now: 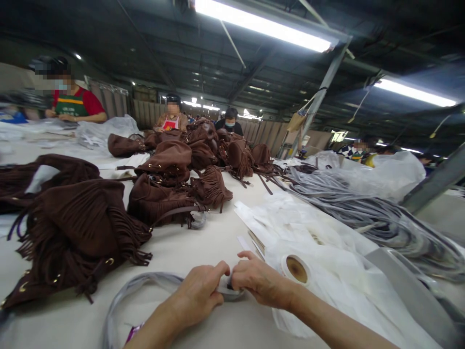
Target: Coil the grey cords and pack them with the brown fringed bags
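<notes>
My left hand [198, 293] and my right hand [259, 281] are close together above the pale table near its front. Both have bent, closed fingers on a long strap [145, 277] in greyish clear plastic wrap. The strap curves from between my hands to the left and down toward the front edge. A small dark part of it shows between my fingertips; its detail is too small to make out. Left of my hands lies a dark brown fringed bag [83, 228] with brass-coloured eyelets. A roll of white tape [297, 269] stands just right of my right wrist.
More brown bags [163, 160] are heaped toward the back. White sheets [308, 232] spread on the right, beside a bundle of plastic-wrapped straps [363, 213]. A metal post [319, 97] rises behind. Several people, one in a green apron [70, 106], are across the table.
</notes>
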Tool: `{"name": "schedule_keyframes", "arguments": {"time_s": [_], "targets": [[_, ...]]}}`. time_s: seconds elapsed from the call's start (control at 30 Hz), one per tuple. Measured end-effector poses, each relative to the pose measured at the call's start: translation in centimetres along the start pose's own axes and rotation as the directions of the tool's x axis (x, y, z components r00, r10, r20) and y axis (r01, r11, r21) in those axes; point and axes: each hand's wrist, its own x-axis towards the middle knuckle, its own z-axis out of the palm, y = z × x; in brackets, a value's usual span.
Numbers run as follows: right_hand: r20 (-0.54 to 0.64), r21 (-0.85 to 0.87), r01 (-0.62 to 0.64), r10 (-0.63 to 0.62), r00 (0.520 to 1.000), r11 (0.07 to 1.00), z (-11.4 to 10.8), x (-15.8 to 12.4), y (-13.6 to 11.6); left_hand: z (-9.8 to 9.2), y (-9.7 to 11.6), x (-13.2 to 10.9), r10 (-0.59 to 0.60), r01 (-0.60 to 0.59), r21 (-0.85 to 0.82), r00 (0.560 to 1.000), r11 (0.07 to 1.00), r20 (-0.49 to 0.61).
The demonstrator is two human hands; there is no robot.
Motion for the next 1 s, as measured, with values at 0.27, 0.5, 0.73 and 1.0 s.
{"name": "schedule_keyframes", "arguments": {"time_s": [0.27,0.5,0.73,1.0], "targets": [[-0.008,0.031,0.019,-0.019,1.0,0.999,-0.6,0.1,-0.2,0.3,-0.4,0.7,-0.013,0.013,0.049,1.0,0.999,0.011],[-0.048,-0.184,0.178,-0.189,0.981,0.967,-0.4,-0.1,-1.0,0.1,-0.5,0.9,0.084,-0.084,0.023,0.996,0.996,-0.021],[-0.084,-0.02,0.249,-0.249,0.965,0.968,0.4,-0.6,0.1,0.2,-0.1,0.6,0.122,-0.121,0.022,0.992,0.992,-0.036],[-0.07,0.118,0.284,-0.277,0.958,0.951,0.3,-1.6,0.9,0.4,0.3,0.9,0.178,-0.176,-0.081,0.984,0.981,0.02]]}}
